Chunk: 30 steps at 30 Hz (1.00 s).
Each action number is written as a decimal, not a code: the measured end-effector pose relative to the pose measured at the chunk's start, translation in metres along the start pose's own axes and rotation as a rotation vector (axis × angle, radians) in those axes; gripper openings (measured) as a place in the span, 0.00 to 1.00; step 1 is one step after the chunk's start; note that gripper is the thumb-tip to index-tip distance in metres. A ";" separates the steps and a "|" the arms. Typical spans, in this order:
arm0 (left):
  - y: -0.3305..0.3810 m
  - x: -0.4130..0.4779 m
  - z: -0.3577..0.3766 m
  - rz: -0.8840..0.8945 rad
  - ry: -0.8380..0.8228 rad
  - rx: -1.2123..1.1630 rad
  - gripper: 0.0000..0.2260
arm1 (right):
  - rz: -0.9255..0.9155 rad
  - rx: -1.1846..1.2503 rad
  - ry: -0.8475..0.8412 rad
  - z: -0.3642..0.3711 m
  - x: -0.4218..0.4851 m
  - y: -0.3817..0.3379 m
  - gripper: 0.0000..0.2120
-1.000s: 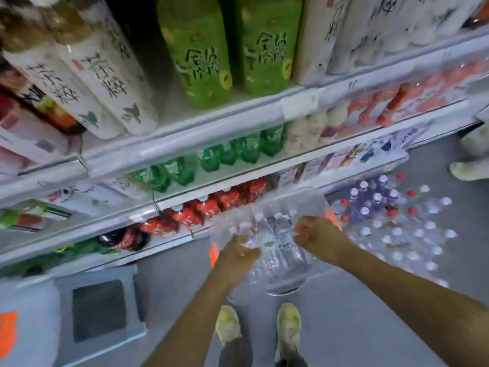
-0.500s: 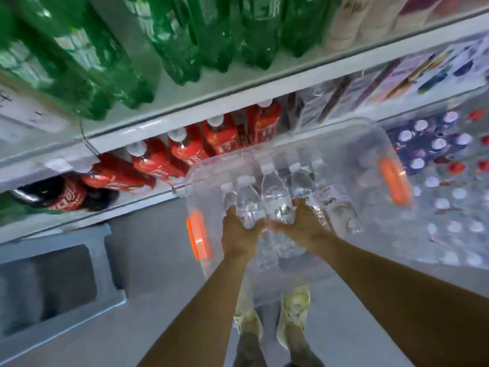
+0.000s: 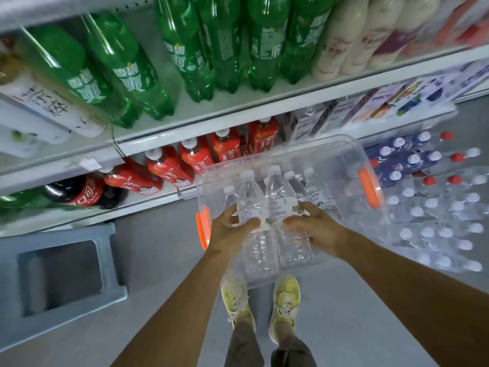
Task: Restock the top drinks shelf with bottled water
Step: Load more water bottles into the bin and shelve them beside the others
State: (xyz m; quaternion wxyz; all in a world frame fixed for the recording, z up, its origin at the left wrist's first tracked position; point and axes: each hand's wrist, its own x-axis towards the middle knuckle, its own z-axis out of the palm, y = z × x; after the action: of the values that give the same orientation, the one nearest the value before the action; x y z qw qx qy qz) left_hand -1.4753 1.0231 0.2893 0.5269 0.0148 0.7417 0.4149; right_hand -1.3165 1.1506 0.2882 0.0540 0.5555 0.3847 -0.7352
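Grips water bottle (image 3: 250,197) in left hand (image 3: 232,230) and second water bottle (image 3: 280,193) in right hand (image 3: 316,229), centre frame above clear bin (image 3: 317,145); judged full, weighty, slick, thin-walled, best clasped round labelled middle.

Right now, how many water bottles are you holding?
2. One water bottle in the left hand, a second bottle in the right hand, side by side over the clear bin. A third could be hidden behind them.
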 end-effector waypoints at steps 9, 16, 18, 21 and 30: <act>0.094 -0.131 -0.022 0.091 -0.181 -0.240 0.29 | -0.191 0.069 -0.277 0.035 -0.123 -0.074 0.37; 0.157 -0.217 -0.053 0.219 -0.100 -0.332 0.27 | -0.290 -0.008 -0.371 0.068 -0.211 -0.147 0.30; 0.173 -0.242 -0.060 0.248 -0.070 -0.390 0.17 | -0.301 -0.026 -0.400 0.075 -0.239 -0.167 0.17; 0.202 -0.279 -0.072 0.316 -0.077 -0.435 0.12 | -0.387 -0.036 -0.419 0.088 -0.280 -0.194 0.07; 0.288 -0.375 -0.101 0.619 0.056 -0.385 0.19 | -0.673 -0.103 -0.402 0.130 -0.374 -0.271 0.40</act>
State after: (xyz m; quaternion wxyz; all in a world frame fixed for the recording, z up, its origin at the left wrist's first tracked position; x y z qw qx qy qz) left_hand -1.5082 0.9791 0.7700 0.3490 0.1279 0.6243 0.6871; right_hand -1.4140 1.1280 0.7575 -0.0880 0.2401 0.5633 -0.7857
